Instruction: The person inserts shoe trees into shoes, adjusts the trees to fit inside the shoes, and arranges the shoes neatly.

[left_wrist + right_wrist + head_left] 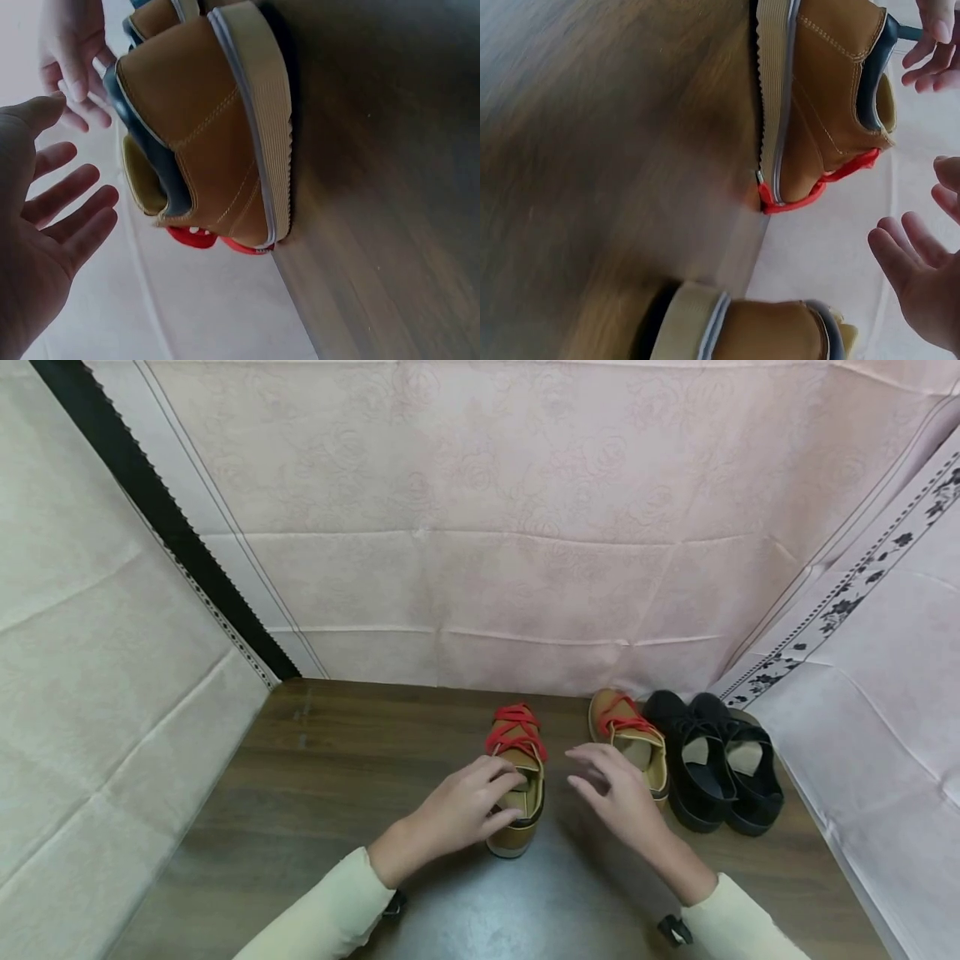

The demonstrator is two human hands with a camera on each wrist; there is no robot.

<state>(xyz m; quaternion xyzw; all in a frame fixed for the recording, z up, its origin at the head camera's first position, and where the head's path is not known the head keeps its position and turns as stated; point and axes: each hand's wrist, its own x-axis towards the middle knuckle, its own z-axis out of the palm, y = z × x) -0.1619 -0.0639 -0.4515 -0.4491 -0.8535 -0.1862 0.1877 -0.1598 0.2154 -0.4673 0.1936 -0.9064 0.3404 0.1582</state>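
A brown shoe with red laces (pixel 514 745) stands on the wooden surface, its toe toward the back. Above its opening hovers my left hand (pixel 468 802), fingers loosely bent and holding nothing; in the left wrist view this hand (pixel 52 217) appears apart from the shoe's brown side (pixel 202 120). My right hand (pixel 618 793) hangs in the air between that shoe and its matching shoe (pixel 637 739), fingers spread and nothing in them. The right wrist view shows the right hand (pixel 922 281) clear of the nearer shoe (pixel 825 97). The matching shoe is partly hidden behind my right hand.
Beside the matching shoe, a pair of black shoes (pixel 693 781) stands at the right, close to the right-hand cloth wall (pixel 885 693). Pale patterned cloth (pixel 525 568) rises behind the dark wooden surface (pixel 337 777). Another cloth wall (pixel 97 693) slopes along the left.
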